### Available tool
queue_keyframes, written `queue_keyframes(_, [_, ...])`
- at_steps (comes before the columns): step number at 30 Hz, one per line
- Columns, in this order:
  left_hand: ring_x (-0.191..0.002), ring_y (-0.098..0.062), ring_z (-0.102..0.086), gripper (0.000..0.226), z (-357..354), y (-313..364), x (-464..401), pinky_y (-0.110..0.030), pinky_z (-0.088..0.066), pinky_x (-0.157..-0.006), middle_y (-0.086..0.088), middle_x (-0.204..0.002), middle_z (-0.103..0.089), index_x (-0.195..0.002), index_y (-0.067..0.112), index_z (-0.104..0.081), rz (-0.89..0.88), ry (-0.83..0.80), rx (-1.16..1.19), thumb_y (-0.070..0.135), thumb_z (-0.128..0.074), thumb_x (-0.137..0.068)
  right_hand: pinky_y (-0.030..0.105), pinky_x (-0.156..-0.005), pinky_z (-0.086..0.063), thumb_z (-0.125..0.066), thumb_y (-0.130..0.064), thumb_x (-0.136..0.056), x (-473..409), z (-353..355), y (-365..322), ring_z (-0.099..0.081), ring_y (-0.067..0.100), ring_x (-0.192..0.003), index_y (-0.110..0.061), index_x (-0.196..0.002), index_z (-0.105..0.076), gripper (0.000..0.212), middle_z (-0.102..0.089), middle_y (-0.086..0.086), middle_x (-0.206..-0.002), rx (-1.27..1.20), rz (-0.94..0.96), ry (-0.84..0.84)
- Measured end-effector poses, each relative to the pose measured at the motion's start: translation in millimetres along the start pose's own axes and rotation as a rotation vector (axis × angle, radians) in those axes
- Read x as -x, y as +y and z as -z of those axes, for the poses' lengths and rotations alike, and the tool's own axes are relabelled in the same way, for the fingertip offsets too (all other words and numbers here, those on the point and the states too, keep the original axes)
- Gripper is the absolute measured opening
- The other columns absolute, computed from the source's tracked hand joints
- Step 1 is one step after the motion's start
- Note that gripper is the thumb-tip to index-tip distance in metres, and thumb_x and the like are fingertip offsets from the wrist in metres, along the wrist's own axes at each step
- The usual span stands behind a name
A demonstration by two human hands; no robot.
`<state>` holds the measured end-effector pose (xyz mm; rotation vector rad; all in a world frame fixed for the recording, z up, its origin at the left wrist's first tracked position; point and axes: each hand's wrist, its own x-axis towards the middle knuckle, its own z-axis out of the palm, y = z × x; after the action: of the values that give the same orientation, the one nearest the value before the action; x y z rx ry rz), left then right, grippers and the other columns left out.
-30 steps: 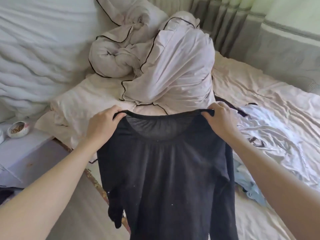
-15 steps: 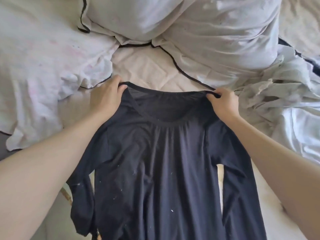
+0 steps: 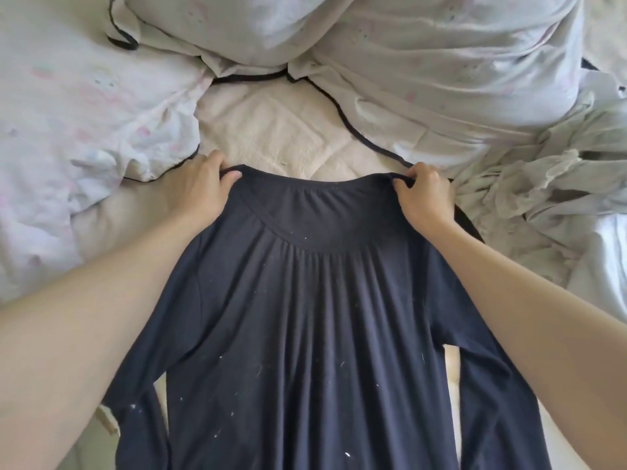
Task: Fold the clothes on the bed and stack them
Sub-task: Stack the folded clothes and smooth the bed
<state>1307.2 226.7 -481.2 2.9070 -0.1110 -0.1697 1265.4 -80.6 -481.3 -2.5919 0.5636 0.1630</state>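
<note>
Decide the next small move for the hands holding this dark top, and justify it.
Probably release the shoulders and fold a sleeve inward. The left hand and right hand pinch the dark long-sleeved top, which appears spread flat on the bed, sleeves out.

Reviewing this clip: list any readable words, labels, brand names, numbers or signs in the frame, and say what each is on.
None can be read.
The dark top, held at the shoulders by the left hand and the right hand, shows no print, logo or visible tag, only pale lint specks.
The white bedding has faint pink and grey marks that look like pattern or stains, not letters.
</note>
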Motion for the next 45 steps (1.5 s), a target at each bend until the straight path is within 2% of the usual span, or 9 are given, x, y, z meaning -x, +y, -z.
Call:
queue_keyframes(6, [-0.121, -0.033, -0.049, 0.040, 8.5, -17.3, 26.1, -0.042, -0.038, -0.101, -0.019, -0.128, -0.055, -0.128, -0.001, -0.050, -0.001, -0.046, 0.180, 0.025, -0.050, -0.097, 0.046, -0.113, -0.018, -0.048, -0.029, -0.096, 51.0, 0.8, -10.3, -0.029, 0.030, -0.136, -0.008, -0.137, -0.042, 0.047, -0.037, 0.012, -0.145, 0.192, 0.178, 0.034])
queue_keyframes(13, [-0.130, -0.027, -0.042, 0.052, 26.3, -63.7, 105.8, -0.038, -0.035, -0.108, -0.014, -0.141, -0.044, -0.140, 0.004, -0.037, 0.237, -0.150, 0.402, 0.031, -0.048, -0.097, 0.048, -0.118, -0.003, -0.042, -0.037, -0.099, 182.4, -33.1, -44.8, -0.010, 0.026, -0.147, -0.016, -0.149, -0.028, 0.056, -0.017, 0.009, -0.158, 0.149, 0.339, -0.205])
queue_keyframes(19, [-0.113, -0.029, -0.055, 0.052, 38.8, -106.3, 168.1, -0.044, -0.047, -0.091, -0.007, -0.125, -0.058, -0.131, 0.009, -0.046, 0.394, -0.237, 0.392, 0.044, -0.053, -0.092, 0.054, -0.116, -0.010, -0.050, -0.037, -0.096, 275.7, -73.4, -70.6, -0.014, 0.030, -0.146, -0.017, -0.147, -0.032, 0.058, -0.022, 0.010, -0.156, 0.158, 0.441, -0.326])
queue_keyframes(23, [-0.102, -0.022, -0.058, 0.040, 45.3, -127.7, 196.8, -0.036, -0.049, -0.084, -0.004, -0.111, -0.062, -0.116, 0.009, -0.054, 0.403, -0.364, 0.506, 0.038, -0.060, -0.090, 0.052, -0.116, -0.001, -0.039, -0.044, -0.098, 301.1, -94.3, -80.6, 0.001, 0.028, -0.147, -0.022, -0.152, -0.015, 0.063, -0.004, 0.007, -0.160, 0.219, 0.365, -0.385])
queue_keyframes(26, [-0.098, -0.010, -0.059, 0.023, 58.5, -139.4, 203.6, -0.021, -0.046, -0.078, 0.005, -0.109, -0.063, -0.109, 0.019, -0.058, 0.346, -0.288, 0.721, 0.032, -0.061, -0.090, 0.051, -0.116, 0.000, -0.036, -0.047, -0.098, 307.8, -101.3, -87.9, 0.007, 0.027, -0.147, -0.023, -0.152, -0.008, 0.066, 0.004, 0.007, -0.160, 0.272, 0.314, -0.378])
queue_keyframes(32, [-0.104, -0.012, -0.065, 0.018, 92.3, -143.4, 191.6, -0.031, -0.048, -0.089, 0.007, -0.105, -0.071, -0.098, 0.028, -0.067, 0.394, -0.263, 1.210, 0.031, -0.065, -0.081, 0.051, -0.116, -0.003, -0.035, -0.046, -0.098, 315.8, -102.8, -104.6, 0.007, 0.027, -0.147, -0.021, -0.152, -0.006, 0.066, 0.004, 0.006, -0.160, 0.319, 0.238, -0.368])
queue_keyframes(38, [-0.086, -0.001, -0.064, 0.025, 104.7, -161.3, 184.1, -0.016, -0.045, -0.065, 0.008, -0.097, -0.066, -0.096, 0.025, -0.051, 0.369, -0.316, 1.054, 0.033, -0.071, -0.082, 0.048, -0.117, -0.003, -0.037, -0.043, -0.099, 323.2, -103.6, -116.1, 0.007, 0.027, -0.147, -0.020, -0.152, -0.004, 0.067, 0.005, 0.006, -0.160, 0.297, 0.180, -0.377])
queue_keyframes(41, [-0.094, -0.003, -0.062, 0.031, 114.7, -178.9, 187.0, -0.020, -0.046, -0.069, 0.012, -0.102, -0.064, -0.115, 0.027, -0.052, 0.391, -0.415, 0.934, 0.030, -0.066, -0.087, 0.048, -0.117, -0.004, -0.038, -0.043, -0.099, 325.7, -102.7, -120.7, 0.007, 0.027, -0.147, -0.020, -0.152, -0.002, 0.069, 0.006, 0.007, -0.160, 0.306, 0.157, -0.384])
queue_keyframes(45, [-0.094, -0.011, -0.068, 0.025, 129.7, -196.3, 185.2, -0.025, -0.046, -0.080, 0.003, -0.098, -0.074, -0.107, 0.016, -0.068, 0.353, -0.655, 0.873, 0.033, -0.062, -0.089, 0.050, -0.116, -0.005, -0.041, -0.041, -0.098, 326.1, -103.4, -132.8, 0.006, 0.027, -0.147, -0.022, -0.152, -0.001, 0.070, 0.006, 0.007, -0.160, 0.304, 0.167, -0.381])
